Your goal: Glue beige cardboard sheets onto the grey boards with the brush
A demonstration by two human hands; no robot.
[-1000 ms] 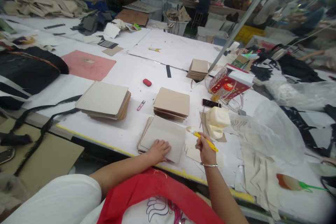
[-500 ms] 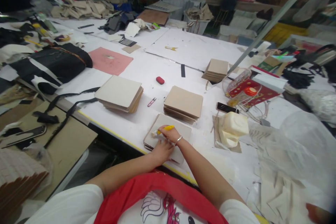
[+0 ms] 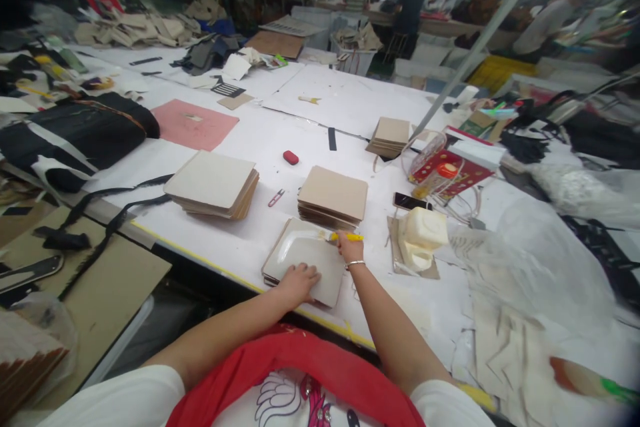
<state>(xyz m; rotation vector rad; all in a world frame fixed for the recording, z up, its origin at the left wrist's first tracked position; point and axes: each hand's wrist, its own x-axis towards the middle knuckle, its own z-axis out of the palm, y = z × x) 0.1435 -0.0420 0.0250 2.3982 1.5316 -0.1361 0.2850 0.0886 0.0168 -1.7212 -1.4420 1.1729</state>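
Observation:
My right hand (image 3: 350, 250) is closed around a yellow-handled brush (image 3: 345, 237). The bristles rest near the far edge of the top grey board (image 3: 325, 273) on a low stack at the table's front edge. A glossy wet streak curves along the left and far sides of that board. My left hand (image 3: 299, 285) lies on the board's near part with its fingers spread. Just beyond is a stack of tan boards (image 3: 333, 193); a taller stack with a pale top (image 3: 213, 180) stands to the left.
On the right are a cut-open cream plastic container (image 3: 424, 233) and a phone (image 3: 411, 201). Thread snips (image 3: 275, 197) and a small red case (image 3: 291, 157) lie beyond the boards. A black bag (image 3: 85, 127) and pink sheet (image 3: 195, 123) sit at left. People are in the background.
My right hand has swept the brush from the board's left side to its far right, and a wet streak now shows. The view has shifted slightly.

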